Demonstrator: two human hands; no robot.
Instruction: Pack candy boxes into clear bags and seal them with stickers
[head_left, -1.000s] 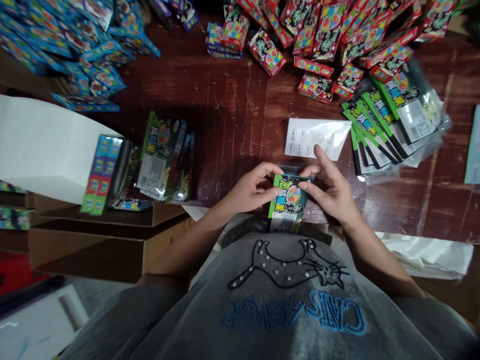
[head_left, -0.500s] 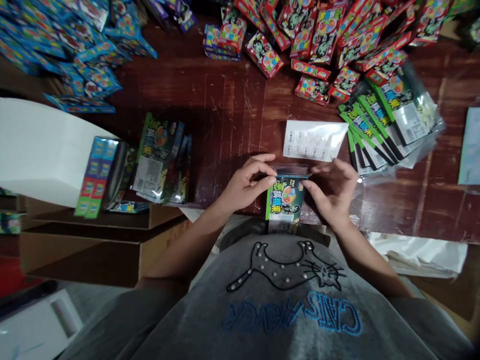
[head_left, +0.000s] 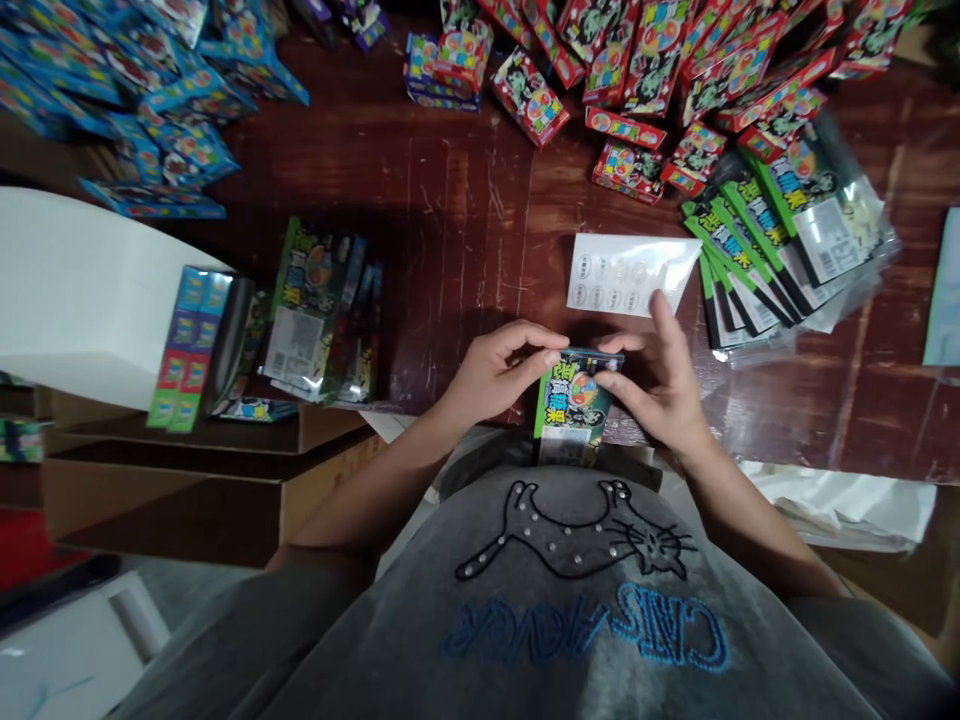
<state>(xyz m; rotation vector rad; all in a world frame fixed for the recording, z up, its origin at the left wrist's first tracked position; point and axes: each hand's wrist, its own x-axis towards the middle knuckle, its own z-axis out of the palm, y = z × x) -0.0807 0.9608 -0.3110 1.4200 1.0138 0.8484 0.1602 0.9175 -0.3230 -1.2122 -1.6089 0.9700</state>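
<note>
1. In the head view, the left hand (head_left: pixel 501 372) is pinching the far-left corner of a green-and-black candy packet (head_left: pixel 574 415), while the right hand (head_left: pixel 660 385) is gripping its far-right corner, thumb lying on the printed face. The hands are staying apart, probably to steady it evenly.
2. The packet is jutting over the near edge of the worktop (head_left: pixel 450 220), seemingly keeping its far end under the fingertips.
3. A sticker sheet (head_left: pixel 611 270) is lying just beyond the right hand, likely for quick reach.
4. Clear-sleeved packets (head_left: pixel 791 200) are fanning toward the worktop's right edge, perhaps easing single pickup; red candy boxes (head_left: pixel 652 60) are crowding its far edge.
</note>
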